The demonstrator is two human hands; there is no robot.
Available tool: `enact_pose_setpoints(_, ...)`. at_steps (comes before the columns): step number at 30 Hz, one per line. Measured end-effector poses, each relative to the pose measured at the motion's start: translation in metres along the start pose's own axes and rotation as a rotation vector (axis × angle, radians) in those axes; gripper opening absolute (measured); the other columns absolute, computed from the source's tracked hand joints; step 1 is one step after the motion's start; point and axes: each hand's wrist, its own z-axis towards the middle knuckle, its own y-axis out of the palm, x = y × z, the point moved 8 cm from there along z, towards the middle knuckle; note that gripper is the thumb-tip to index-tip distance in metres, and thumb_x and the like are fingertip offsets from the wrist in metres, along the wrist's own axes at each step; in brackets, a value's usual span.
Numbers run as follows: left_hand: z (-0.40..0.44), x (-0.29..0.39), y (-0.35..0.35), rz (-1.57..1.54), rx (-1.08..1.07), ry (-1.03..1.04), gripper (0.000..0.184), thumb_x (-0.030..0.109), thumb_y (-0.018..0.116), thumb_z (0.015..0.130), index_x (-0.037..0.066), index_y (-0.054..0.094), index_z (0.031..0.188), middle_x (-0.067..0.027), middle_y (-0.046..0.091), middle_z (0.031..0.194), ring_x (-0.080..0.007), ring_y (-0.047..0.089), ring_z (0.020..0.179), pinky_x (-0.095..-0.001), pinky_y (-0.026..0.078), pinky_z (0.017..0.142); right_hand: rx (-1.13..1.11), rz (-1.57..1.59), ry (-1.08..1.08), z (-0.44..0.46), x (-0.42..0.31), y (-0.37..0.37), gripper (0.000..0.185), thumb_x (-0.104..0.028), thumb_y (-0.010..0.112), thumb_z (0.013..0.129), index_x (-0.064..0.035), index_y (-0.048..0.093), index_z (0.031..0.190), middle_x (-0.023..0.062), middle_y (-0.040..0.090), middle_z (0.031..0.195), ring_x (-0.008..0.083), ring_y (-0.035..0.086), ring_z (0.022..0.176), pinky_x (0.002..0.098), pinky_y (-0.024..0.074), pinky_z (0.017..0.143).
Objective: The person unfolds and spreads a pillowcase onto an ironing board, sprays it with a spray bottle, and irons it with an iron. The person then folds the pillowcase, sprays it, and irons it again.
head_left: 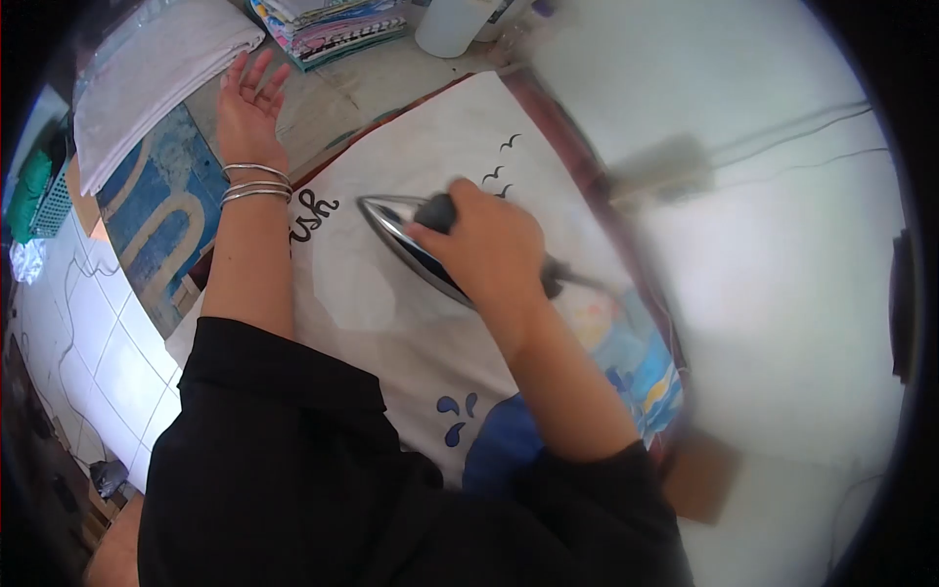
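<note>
Iron: the clothes iron is set on the white printed cloth, around the middle of the worktop, with its tip aimed toward the far left corner.
Right hand: the handle is grasped by the fingers of the right hand — closed round it from above.
Left hand: the left hand is held palm up over the worktop's far left part, fingers released and loosely curled, nothing held; whether the worktop is touched cannot be told.
Bracelets: silver bangles are worn at the left wrist.
Print: black lettering is partly covered by the left forearm; small bird shapes are printed toward the far right corner, blue drops toward the near edge.
Left edge: a blue patterned cloth is spread there, overlapped by a folded white cloth at the far left corner.
Far edge: a stack of folded colourful fabrics is placed there — a white bottle is stood to its right.
</note>
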Motion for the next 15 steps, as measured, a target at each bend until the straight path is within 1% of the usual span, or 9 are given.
enact_pose_setpoints(2, 0.001, 0.005, -0.002, 0.033, 0.013, 0.059, 0.041, 0.033, 0.029, 0.096, 0.008, 0.044, 0.124, -0.0078, 0.057, 0.117, -0.0162, 0.058, 0.096, -0.0278, 0.039, 0.082, 0.017, 0.004, -0.087, 0.020, -0.013, 0.005, 0.041, -0.044, 0.068, 0.070, -0.0095, 0.058, 0.090, 0.0108, 0.065, 0.082, 0.0287, 0.062, 0.080, 0.0410, 0.0455, 0.069)
enact_pose_setpoints(4, 0.002, 0.010, -0.004, 0.054, 0.033, 0.124, 0.040, 0.032, 0.030, 0.096, 0.007, 0.045, 0.123, -0.0088, 0.058, 0.115, -0.0156, 0.058, 0.092, -0.0257, 0.040, 0.079, 0.180, -0.082, -0.146, 0.054, -0.010, 0.002, 0.044, -0.046, 0.067, 0.070, -0.0104, 0.057, 0.093, 0.0099, 0.065, 0.080, 0.0277, 0.063, 0.078, 0.0409, 0.0454, 0.066)
enact_pose_setpoints(6, 0.003, 0.008, -0.006, 0.100, 0.044, 0.139, 0.038, 0.030, 0.032, 0.096, 0.005, 0.049, 0.119, -0.0095, 0.059, 0.111, -0.0144, 0.058, 0.088, -0.0240, 0.041, 0.075, 0.227, -0.123, -0.093, 0.087, 0.013, -0.005, 0.045, -0.048, 0.066, 0.071, -0.0105, 0.057, 0.094, 0.0098, 0.065, 0.084, 0.0276, 0.063, 0.080, 0.0404, 0.0469, 0.068)
enact_pose_setpoints(7, 0.002, 0.006, -0.007, 0.101, 0.044, 0.144, 0.038, 0.030, 0.032, 0.096, 0.005, 0.049, 0.119, -0.0095, 0.059, 0.111, -0.0144, 0.058, 0.088, -0.0240, 0.041, 0.075, 0.266, -0.169, 0.006, 0.101, 0.031, -0.010, 0.046, -0.049, 0.066, 0.072, -0.0105, 0.058, 0.096, 0.0094, 0.065, 0.087, 0.0274, 0.063, 0.083, 0.0398, 0.0476, 0.070)
enact_pose_setpoints(10, -0.001, -0.006, 0.002, 0.192, -0.062, 0.183, 0.034, 0.028, 0.038, 0.094, 0.005, 0.053, 0.115, -0.0089, 0.061, 0.106, -0.0146, 0.058, 0.083, -0.0251, 0.042, 0.077, 0.237, -0.132, 0.194, 0.133, 0.085, -0.022, 0.051, -0.051, 0.065, 0.073, -0.0101, 0.058, 0.102, 0.0085, 0.065, 0.096, 0.0258, 0.063, 0.091, 0.0382, 0.0489, 0.076)
enact_pose_setpoints(12, -0.006, -0.024, 0.023, 0.381, -0.314, 0.124, 0.029, 0.025, 0.047, 0.091, 0.005, 0.058, 0.109, -0.0075, 0.063, 0.102, -0.0143, 0.059, 0.083, -0.0266, 0.044, 0.078, 0.183, -0.137, 0.260, 0.142, 0.101, -0.025, 0.052, -0.051, 0.065, 0.072, -0.0106, 0.058, 0.104, 0.0084, 0.065, 0.097, 0.0255, 0.062, 0.092, 0.0383, 0.0489, 0.075)
enact_pose_setpoints(13, -0.008, -0.027, 0.024, 0.378, -0.306, 0.127, 0.029, 0.025, 0.047, 0.091, 0.005, 0.058, 0.109, -0.0075, 0.063, 0.102, -0.0143, 0.059, 0.083, -0.0266, 0.044, 0.078, 0.133, -0.141, 0.327, 0.145, 0.108, -0.023, 0.053, -0.051, 0.066, 0.071, -0.0110, 0.058, 0.106, 0.0083, 0.065, 0.098, 0.0253, 0.062, 0.093, 0.0383, 0.0490, 0.075)
enact_pose_setpoints(14, -0.014, -0.037, 0.031, 0.529, -0.407, 0.097, 0.028, 0.024, 0.050, 0.089, 0.005, 0.059, 0.108, -0.0078, 0.064, 0.101, -0.0151, 0.059, 0.084, -0.0275, 0.045, 0.079, 0.135, -0.145, 0.320, 0.147, 0.108, -0.021, 0.053, -0.051, 0.066, 0.071, -0.0110, 0.058, 0.106, 0.0083, 0.065, 0.098, 0.0253, 0.062, 0.093, 0.0383, 0.0490, 0.075)
enact_pose_setpoints(15, -0.022, -0.046, 0.039, 0.681, -0.510, 0.063, 0.028, 0.024, 0.054, 0.087, 0.005, 0.060, 0.107, -0.0082, 0.064, 0.100, -0.0159, 0.060, 0.084, -0.0285, 0.045, 0.080, 0.148, -0.152, 0.198, 0.148, 0.098, -0.018, 0.053, -0.050, 0.066, 0.071, -0.0120, 0.059, 0.107, 0.0081, 0.065, 0.099, 0.0250, 0.061, 0.094, 0.0382, 0.0491, 0.075)
